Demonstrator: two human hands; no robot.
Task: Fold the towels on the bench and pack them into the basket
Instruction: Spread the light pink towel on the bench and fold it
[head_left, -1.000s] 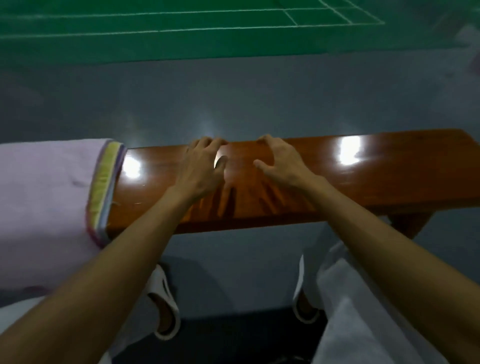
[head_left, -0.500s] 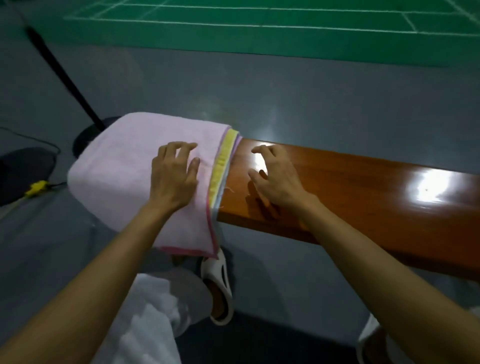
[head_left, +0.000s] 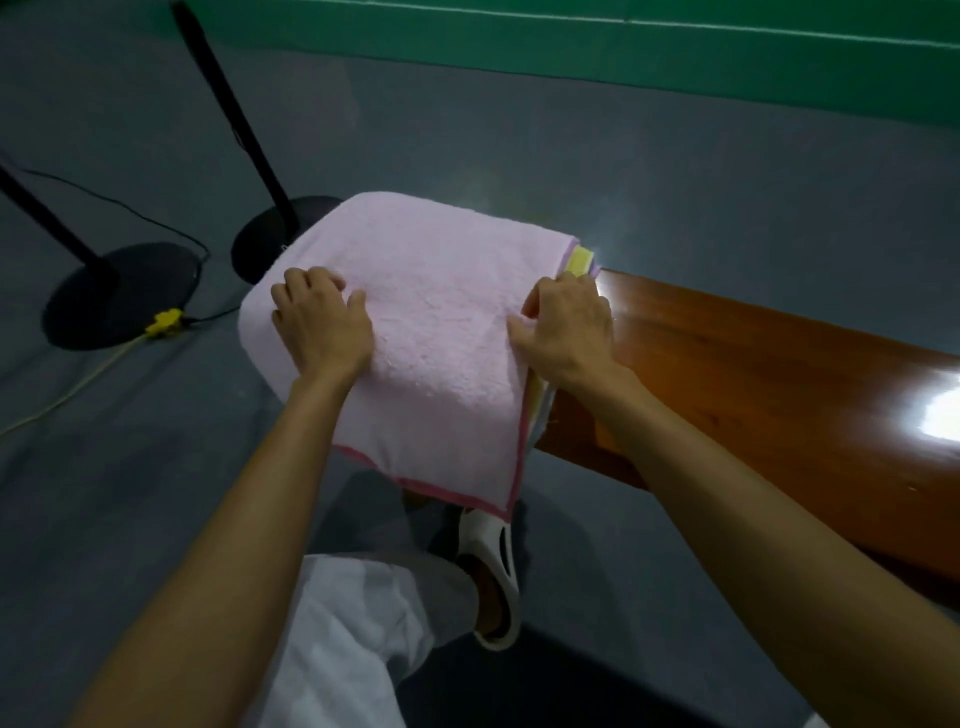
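We see the pink towel (head_left: 441, 322) draped over the left end of the wooden desk (head_left: 753, 389), its near edge hanging down toward a white slipper (head_left: 493, 571) on the grey floor (head_left: 571, 156). Our left hand (head_left: 322, 322) lies on the towel's left part, fingers bent into the fabric; we cannot tell whether it pinches any cloth. Our right hand (head_left: 566, 327) sits at the towel's right edge, thumb on the pink top and fingers curled round the yellow and lilac striped border (head_left: 579, 257), clamping it. Beyond the desk's end stand two black round stand bases (head_left: 119, 291).
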